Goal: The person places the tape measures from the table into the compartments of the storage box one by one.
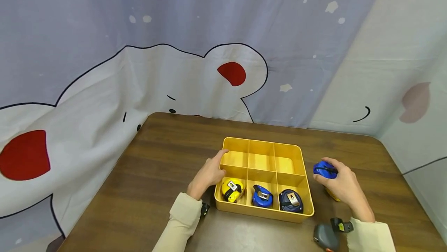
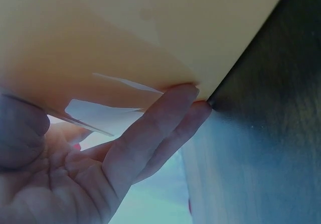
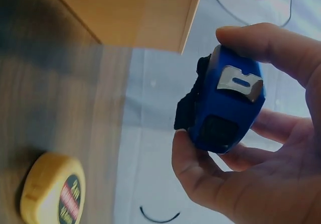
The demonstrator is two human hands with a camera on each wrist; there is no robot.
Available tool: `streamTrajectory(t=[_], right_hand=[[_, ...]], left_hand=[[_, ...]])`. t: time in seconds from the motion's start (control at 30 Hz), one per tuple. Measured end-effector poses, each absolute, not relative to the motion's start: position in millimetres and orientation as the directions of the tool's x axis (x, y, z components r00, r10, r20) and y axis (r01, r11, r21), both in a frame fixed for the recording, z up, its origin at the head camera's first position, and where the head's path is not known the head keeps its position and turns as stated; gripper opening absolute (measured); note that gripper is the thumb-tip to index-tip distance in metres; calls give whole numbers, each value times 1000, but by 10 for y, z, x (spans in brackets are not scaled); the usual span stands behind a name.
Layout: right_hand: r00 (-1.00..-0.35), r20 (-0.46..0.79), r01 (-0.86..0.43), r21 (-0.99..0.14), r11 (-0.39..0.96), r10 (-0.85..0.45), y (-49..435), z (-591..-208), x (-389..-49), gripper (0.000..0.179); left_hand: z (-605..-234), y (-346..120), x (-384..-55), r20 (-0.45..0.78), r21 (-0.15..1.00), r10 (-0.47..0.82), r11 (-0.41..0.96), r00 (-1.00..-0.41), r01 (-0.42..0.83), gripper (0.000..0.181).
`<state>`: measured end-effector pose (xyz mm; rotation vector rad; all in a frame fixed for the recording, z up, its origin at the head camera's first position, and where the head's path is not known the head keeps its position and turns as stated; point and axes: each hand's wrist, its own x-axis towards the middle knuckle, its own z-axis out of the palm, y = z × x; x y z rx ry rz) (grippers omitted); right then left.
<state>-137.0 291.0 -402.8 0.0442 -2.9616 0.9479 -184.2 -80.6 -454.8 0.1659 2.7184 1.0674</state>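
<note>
A yellow compartment box (image 1: 238, 159) stands on the table. My left hand (image 1: 208, 172) grips its left wall, thumb over the rim and fingers along the outer side (image 2: 150, 28). To the right of the box, my right hand (image 1: 343, 185) holds a blue tape measure (image 3: 233, 101) in the air between thumb and fingers. Its metal end hook and black strap show in the right wrist view. In the near row of compartments lie a yellow tape measure (image 1: 233, 190), a blue one (image 1: 262, 196) and a dark blue one (image 1: 291, 201). The far row holds nothing.
Another yellow tape measure (image 3: 50, 191) sits on the table below my right hand, mostly hidden in the head view. A dark grey tape measure (image 1: 325, 236) lies near my right wrist. A printed cloth (image 1: 195, 11) hangs behind the wooden table (image 1: 167, 155).
</note>
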Motion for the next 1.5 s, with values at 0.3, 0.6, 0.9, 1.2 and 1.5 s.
streamTrajectory(t=[0.3, 0.6, 0.9, 1.2, 1.5], right_hand=[[-988, 107, -155, -574, 804, -114, 2664, -3952, -1529, 62], [-971, 122, -238, -561, 793, -206, 2491, -3946, -1705, 62], [-959, 84, -271, -549, 791, -271, 2397, -4040, -1789, 62], [-935, 79, -337, -497, 799, -345, 2313, -4045, -1889, 57], [-921, 34, -353, -496, 793, -388, 2348, -4064, -1998, 58]], left_hand=[[-4533, -798, -1860, -148, 685, 184, 728, -972, 33, 64], [-4527, -775, -1856, -152, 688, 191, 725, -970, 35, 63], [-4564, -769, -1815, -147, 683, 205, 729, -968, 51, 63], [-4507, -794, -1848, -143, 684, 192, 728, -971, 44, 64], [-4534, -796, -1843, -133, 685, 197, 727, -971, 53, 63]])
